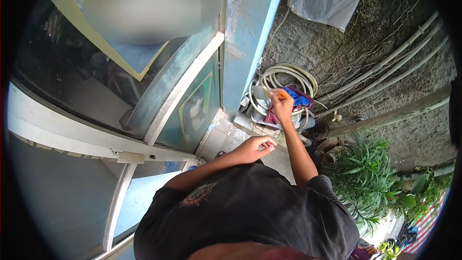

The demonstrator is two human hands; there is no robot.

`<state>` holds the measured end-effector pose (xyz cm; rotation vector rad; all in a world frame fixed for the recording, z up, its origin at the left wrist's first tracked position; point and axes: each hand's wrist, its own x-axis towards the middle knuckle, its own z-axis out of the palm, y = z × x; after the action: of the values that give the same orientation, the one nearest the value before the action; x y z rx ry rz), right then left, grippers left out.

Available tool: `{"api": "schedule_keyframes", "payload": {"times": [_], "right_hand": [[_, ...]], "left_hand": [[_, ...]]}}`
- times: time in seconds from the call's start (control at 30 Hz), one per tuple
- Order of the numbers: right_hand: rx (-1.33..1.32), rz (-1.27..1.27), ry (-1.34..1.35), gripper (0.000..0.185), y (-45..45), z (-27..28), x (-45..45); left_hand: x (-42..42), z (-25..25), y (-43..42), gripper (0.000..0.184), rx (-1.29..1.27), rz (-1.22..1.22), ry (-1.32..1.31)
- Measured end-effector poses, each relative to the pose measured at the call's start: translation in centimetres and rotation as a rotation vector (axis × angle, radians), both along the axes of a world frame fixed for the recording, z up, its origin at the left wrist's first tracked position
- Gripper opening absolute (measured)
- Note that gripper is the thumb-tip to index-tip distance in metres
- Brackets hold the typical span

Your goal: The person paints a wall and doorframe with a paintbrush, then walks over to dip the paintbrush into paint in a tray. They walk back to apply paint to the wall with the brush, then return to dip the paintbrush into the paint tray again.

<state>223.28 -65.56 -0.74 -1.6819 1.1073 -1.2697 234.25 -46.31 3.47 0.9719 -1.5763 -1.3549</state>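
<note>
Nearest is the dark shirt (255,207), big and low down. Next comes the window (67,77) on the left, then the rough wall (409,130) on the right. Between them stands a blue post (240,29). Smaller are the green plant (358,173) and the hose (313,84), which lies in loops by the wall. Blue cloth (297,97) and dark red cloth (270,117) are bunched up on the hose.

The left hand (255,148) hangs half open near the shirt, fingers bent, and I see nothing in it. The right hand (283,106) is out over the cloth, with thumb and fingers closed on a small tool (261,92).

That tool looks light, hard and stiff, and not easy to break. It may be a scraper. Its flat grey end looks smooth and might slip or have a sharp edge, so the orange end (282,95) seems the best place to hold. Its long way runs across the view, almost level. The grey end points left, to the post, and the orange end is at the fingers. The hand hides some of it.
</note>
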Motion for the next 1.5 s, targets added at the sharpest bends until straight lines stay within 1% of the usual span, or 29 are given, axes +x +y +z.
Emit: {"api": "schedule_keyframes", "payload": {"times": [0.07, 0.17, 0.2, 0.37, 0.43, 0.47, 0.53, 0.6, 0.67, 0.73, 0.83, 0.9, 1.07, 1.2, 1.23, 1.33, 1.5], "right_hand": [[0.124, -0.081, -0.053, 0.011, 2.3, -1.7, -4.9], [0.139, -0.237, -0.066, 0.012, 6.1, -2.5, -12.5], [0.151, -0.298, -0.080, 0.012, 7.4, -2.8, -15.3], [0.183, -0.635, -0.169, 0.012, 16.7, -0.2, -28.3], [0.170, -0.737, -0.267, 0.013, 21.0, 0.7, -33.1], [0.163, -0.777, -0.276, 0.014, 23.4, 1.3, -35.3], [0.116, -0.899, -0.276, 0.015, 28.0, 2.1, -39.2], [0.100, -1.033, -0.313, 0.017, 32.6, 3.2, -41.9], [0.049, -1.127, -0.351, 0.017, 36.8, 3.0, -44.1], [0.008, -1.237, -0.387, 0.017, 40.6, 3.0, -45.6], [-0.050, -1.391, -0.442, 0.017, 45.1, 2.0, -47.1], [-0.078, -1.496, -0.467, 0.015, 47.3, 1.8, -47.3], [-0.119, -1.719, -0.536, 0.016, 51.1, 1.4, -47.8], [-0.278, -1.890, -0.604, 0.015, 53.2, 2.9, -49.0], [-0.329, -1.935, -0.617, 0.015, 53.7, 3.1, -49.6], [-0.482, -2.056, -0.663, 0.014, 55.0, 4.2, -51.4], [-0.610, -2.173, -0.635, 0.014, 55.5, 5.1, -54.1]], "left_hand": [[-2.1, -0.2, -0.4, 0.020, 0.003, -0.053, 0.004], [-6.6, -0.4, -0.4, 0.020, -0.001, -0.149, -0.032], [-8.4, -0.2, -0.2, 0.020, 0.015, -0.222, -0.050], [-18.3, 0.6, 3.0, 0.021, 0.027, -0.577, -0.082], [-21.4, 1.2, 4.3, 0.021, 0.066, -0.643, -0.031], [-23.0, 0.7, 4.8, 0.022, 0.104, -0.676, -0.027], [-26.4, 0.4, 6.2, 0.022, 0.076, -0.720, -0.051], [-30.0, -0.2, 8.0, 0.022, 0.095, -0.837, -0.054], [-33.1, 0.2, 9.7, 0.022, 0.116, -0.955, -0.022], [-35.7, 0.1, 11.1, 0.022, 0.085, -1.065, -0.051], [-38.4, -0.4, 12.5, 0.022, 0.073, -1.185, -0.082], [-39.9, -0.8, 13.3, 0.022, 0.111, -1.263, -0.094], [-44.3, -0.9, 14.6, 0.023, 0.121, -1.474, -0.115], [-48.2, -1.4, 13.8, 0.024, 0.098, -1.621, -0.142], [-49.3, -1.0, 13.3, 0.024, 0.067, -1.644, -0.124], [-52.8, -0.9, 12.0, 0.024, 0.083, -1.697, -0.109], [-57.3, -1.2, 9.8, 0.024, 0.015, -1.808, -0.123]]}}
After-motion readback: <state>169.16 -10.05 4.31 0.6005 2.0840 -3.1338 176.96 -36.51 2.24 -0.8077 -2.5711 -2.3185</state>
